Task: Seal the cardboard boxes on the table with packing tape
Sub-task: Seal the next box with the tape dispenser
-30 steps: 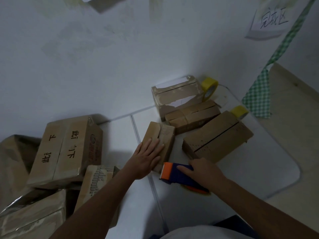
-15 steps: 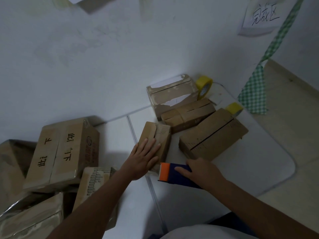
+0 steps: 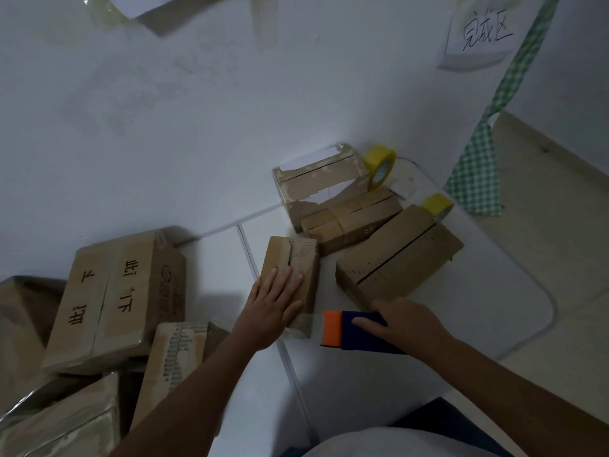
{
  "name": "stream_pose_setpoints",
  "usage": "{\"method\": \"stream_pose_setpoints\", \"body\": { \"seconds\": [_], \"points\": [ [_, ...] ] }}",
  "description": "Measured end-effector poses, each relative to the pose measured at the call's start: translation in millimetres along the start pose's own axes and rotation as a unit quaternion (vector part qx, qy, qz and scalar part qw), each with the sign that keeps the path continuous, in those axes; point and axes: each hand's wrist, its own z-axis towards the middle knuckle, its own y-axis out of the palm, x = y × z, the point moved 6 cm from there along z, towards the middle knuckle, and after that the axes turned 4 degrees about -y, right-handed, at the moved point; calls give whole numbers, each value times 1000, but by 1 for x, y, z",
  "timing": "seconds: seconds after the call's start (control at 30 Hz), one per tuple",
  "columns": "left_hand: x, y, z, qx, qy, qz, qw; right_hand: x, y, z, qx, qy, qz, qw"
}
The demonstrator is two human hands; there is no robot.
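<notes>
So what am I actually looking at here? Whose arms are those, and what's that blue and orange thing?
There is no robot here. A camera worn on a person's head looks down at their own two arms. The left hand lies flat on a small cardboard box, holding it steady on the white table. The right hand grips a blue and orange tape dispenser at that box's near end. More boxes lie around, and two yellow tape rolls sit by the wall.
</notes>
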Motion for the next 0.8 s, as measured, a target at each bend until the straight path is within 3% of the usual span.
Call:
{"method": "stream_pose_setpoints", "body": {
  "seconds": [0.13,0.33,0.5,0.6,0.8],
  "points": [
    [7,-1,-11,28,-55,-28,998,7,-2,-3,-15,-1,28,1000],
    [17,-15,-15,68,-102,-10,992,-2,-4,2,-36,24,-33,999],
    [27,-9,-18,92,-33,-105,990,-10,1,1,-61,41,-41,996],
    [23,-8,-15,84,-43,-135,986,-16,5,2,-63,42,-30,997],
    [23,7,-21,31,-26,-59,997,-27,3,3,-48,49,-59,996]
  ]
}}
